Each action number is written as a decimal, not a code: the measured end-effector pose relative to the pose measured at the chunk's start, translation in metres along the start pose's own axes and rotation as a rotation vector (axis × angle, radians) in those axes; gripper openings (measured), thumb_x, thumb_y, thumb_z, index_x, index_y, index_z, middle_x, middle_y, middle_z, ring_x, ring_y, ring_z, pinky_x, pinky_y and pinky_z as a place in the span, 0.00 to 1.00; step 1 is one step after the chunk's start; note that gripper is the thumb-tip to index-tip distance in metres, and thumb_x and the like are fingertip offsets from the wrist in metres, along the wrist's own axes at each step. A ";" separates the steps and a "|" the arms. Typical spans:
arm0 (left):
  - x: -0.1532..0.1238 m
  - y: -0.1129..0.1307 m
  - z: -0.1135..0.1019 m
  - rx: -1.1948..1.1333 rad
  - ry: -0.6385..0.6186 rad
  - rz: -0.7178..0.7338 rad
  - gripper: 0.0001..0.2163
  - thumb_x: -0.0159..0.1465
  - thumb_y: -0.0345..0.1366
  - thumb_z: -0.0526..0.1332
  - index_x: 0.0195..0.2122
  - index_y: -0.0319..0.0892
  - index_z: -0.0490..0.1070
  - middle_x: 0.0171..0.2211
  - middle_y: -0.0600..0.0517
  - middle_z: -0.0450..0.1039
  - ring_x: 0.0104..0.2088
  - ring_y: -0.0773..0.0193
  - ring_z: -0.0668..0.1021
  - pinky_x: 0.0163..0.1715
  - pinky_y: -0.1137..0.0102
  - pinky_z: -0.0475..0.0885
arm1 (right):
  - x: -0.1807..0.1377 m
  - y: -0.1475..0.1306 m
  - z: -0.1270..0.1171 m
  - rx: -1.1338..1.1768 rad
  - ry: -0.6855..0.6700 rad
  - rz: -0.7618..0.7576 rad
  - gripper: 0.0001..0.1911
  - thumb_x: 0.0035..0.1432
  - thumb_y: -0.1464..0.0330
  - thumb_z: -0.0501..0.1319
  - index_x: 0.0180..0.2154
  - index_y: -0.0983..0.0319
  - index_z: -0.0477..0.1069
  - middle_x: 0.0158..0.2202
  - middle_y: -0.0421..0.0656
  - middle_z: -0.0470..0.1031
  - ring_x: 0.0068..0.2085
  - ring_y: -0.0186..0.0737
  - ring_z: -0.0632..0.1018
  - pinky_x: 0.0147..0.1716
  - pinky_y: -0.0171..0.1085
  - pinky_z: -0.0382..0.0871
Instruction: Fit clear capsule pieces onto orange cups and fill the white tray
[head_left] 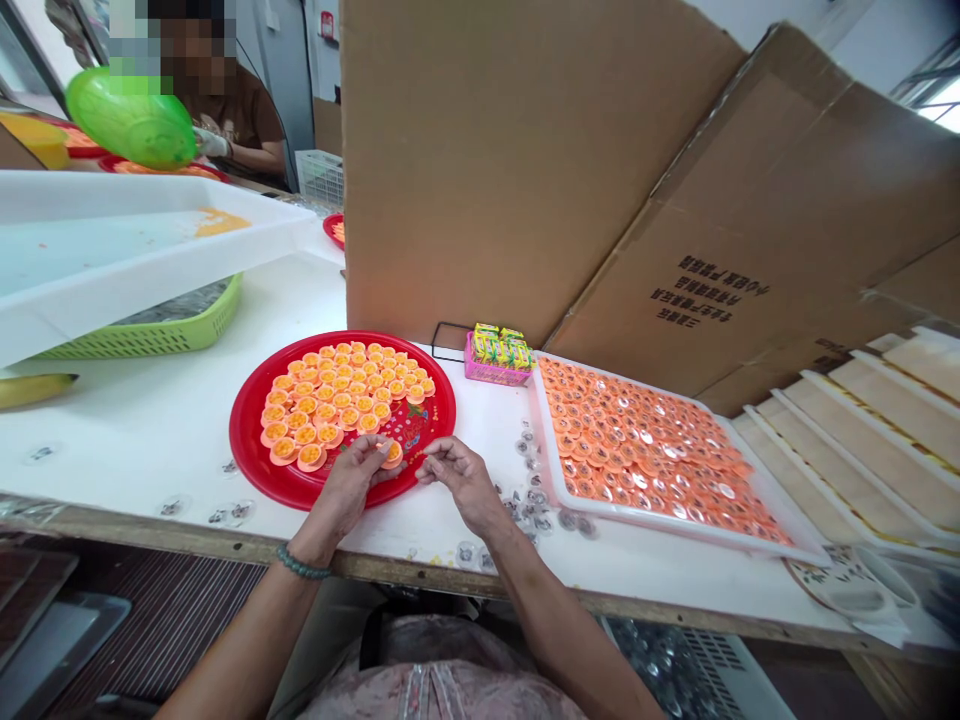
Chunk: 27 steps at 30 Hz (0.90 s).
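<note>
A small round orange piece with a yellow-orange centre (391,455) is pinched in my left hand (352,480), over the front of a red tray (251,465). On that tray lie many similar orange pieces (326,410) in close rows. Just right of the held piece, my right hand (459,478) has its thumb and fingertips pressed together near the tray's rim; whatever is between them is too small to make out. Small clear plastic discs (534,505) with dark centres are scattered on the table right of my right hand.
A white tray (551,465) of orange pieces under clear covers stands right. Behind are a pink basket (497,373) of wrapped sweets and a tall cardboard sheet (510,180). A white tub (150,280) sits over a green basket (180,335) at left. A co-worker (251,120) holds a green bowl.
</note>
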<state>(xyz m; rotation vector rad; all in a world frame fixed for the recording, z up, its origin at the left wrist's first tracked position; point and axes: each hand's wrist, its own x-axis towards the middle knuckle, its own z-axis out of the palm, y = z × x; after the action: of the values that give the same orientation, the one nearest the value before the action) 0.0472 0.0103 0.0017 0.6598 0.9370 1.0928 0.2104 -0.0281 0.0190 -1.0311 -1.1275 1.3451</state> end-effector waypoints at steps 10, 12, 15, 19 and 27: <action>0.001 -0.002 -0.002 -0.001 -0.014 -0.006 0.15 0.49 0.39 0.69 0.33 0.38 0.70 0.32 0.51 0.72 0.34 0.61 0.76 0.33 0.68 0.75 | 0.007 0.007 -0.003 -0.062 0.106 -0.037 0.07 0.48 0.66 0.66 0.32 0.60 0.72 0.28 0.37 0.71 0.29 0.32 0.70 0.31 0.32 0.65; 0.001 -0.002 -0.003 -0.030 -0.030 -0.016 0.13 0.50 0.39 0.69 0.33 0.38 0.71 0.33 0.50 0.72 0.35 0.60 0.76 0.34 0.67 0.75 | 0.011 0.007 -0.003 -0.130 0.105 -0.017 0.07 0.48 0.66 0.65 0.32 0.60 0.73 0.29 0.38 0.72 0.29 0.32 0.70 0.30 0.32 0.65; 0.000 0.000 -0.004 -0.045 -0.078 -0.040 0.12 0.50 0.37 0.68 0.33 0.37 0.73 0.35 0.47 0.74 0.37 0.59 0.77 0.35 0.67 0.75 | 0.018 0.004 -0.002 -0.232 0.093 -0.005 0.08 0.49 0.64 0.65 0.33 0.60 0.76 0.31 0.39 0.73 0.29 0.33 0.71 0.30 0.34 0.67; -0.001 0.001 -0.003 -0.021 -0.096 -0.064 0.12 0.51 0.36 0.68 0.35 0.37 0.74 0.37 0.45 0.75 0.39 0.57 0.77 0.36 0.68 0.75 | 0.028 -0.003 0.006 -0.295 0.042 0.009 0.07 0.49 0.65 0.64 0.31 0.59 0.78 0.30 0.40 0.74 0.28 0.34 0.72 0.30 0.34 0.68; -0.001 -0.001 -0.002 0.010 -0.134 -0.075 0.12 0.50 0.36 0.69 0.35 0.37 0.77 0.35 0.44 0.77 0.38 0.55 0.77 0.36 0.65 0.74 | 0.046 -0.001 0.011 -0.374 -0.033 -0.013 0.04 0.46 0.68 0.66 0.28 0.57 0.79 0.29 0.39 0.75 0.32 0.36 0.74 0.32 0.34 0.69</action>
<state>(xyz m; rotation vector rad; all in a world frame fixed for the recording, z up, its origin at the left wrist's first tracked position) 0.0452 0.0092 0.0004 0.6924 0.8457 0.9658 0.1961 0.0166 0.0226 -1.2692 -1.4434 1.1678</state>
